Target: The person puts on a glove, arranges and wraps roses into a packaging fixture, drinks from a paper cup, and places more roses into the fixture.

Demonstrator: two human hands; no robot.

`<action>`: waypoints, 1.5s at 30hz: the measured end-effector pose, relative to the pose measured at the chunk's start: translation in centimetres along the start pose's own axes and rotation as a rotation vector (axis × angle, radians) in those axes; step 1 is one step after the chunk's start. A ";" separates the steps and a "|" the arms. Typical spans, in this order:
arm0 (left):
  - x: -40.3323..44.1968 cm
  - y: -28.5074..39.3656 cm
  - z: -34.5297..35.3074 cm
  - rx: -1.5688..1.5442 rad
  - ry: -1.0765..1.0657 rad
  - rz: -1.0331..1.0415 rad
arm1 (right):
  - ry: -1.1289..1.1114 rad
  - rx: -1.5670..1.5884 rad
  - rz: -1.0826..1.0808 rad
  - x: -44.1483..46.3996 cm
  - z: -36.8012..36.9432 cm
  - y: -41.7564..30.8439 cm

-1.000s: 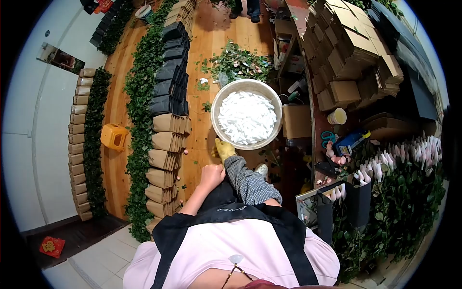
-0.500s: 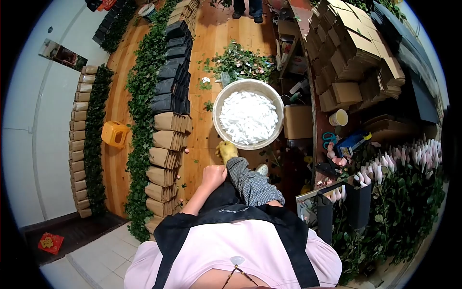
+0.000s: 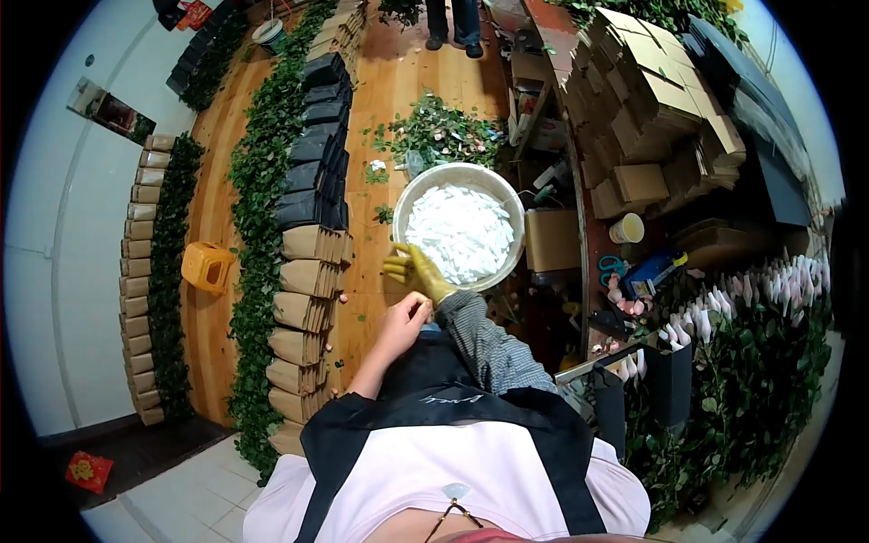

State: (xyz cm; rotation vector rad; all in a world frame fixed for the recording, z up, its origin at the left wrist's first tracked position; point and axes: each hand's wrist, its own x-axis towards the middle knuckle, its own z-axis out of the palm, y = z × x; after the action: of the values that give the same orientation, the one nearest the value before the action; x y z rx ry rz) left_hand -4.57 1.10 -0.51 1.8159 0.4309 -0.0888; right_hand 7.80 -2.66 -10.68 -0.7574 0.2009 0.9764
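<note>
My right hand (image 3: 419, 273), in a yellow-green glove with a checked grey sleeve above it, has its fingers spread at the lower left rim of a round basin (image 3: 517, 244). White tube-like pieces (image 3: 460, 233) fill the basin. Just below and left of the glove is my bare left hand (image 3: 404, 320), its fingers curled together near the gloved wrist. Anything between those fingers is too small to make out.
Brown paper bundles (image 3: 301, 309) and black ones (image 3: 312, 176) line up with leafy stems at left. An orange stool (image 3: 207, 267) stands beyond. Cardboard stacks (image 3: 641, 184) and wrapped pink flowers (image 3: 701, 321) are at right. A person's legs (image 3: 454, 23) show at the top.
My gloved right hand has opened from a curled shape and reached up to the basin's rim. My left hand has moved slightly up. The whole view has shifted a little.
</note>
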 end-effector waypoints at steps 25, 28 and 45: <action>-5.3 27.9 0.5 -1.437 -1.058 1.282 | 0.305 0.056 -0.120 -9.9 -10.0 -4.8; -4.2 28.7 0.7 -1.172 -0.909 1.373 | 0.311 0.081 -0.127 -9.8 -10.8 -4.6; 7.8 -0.3 0.3 -0.381 -0.213 0.012 | -0.284 0.432 -0.307 -15.5 -0.8 -10.9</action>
State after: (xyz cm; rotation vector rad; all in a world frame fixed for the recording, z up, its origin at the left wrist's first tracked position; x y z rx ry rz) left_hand 2.66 2.76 -3.11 1.4164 0.2641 -0.1776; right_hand 7.96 -17.22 1.42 -0.2380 0.0412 0.7027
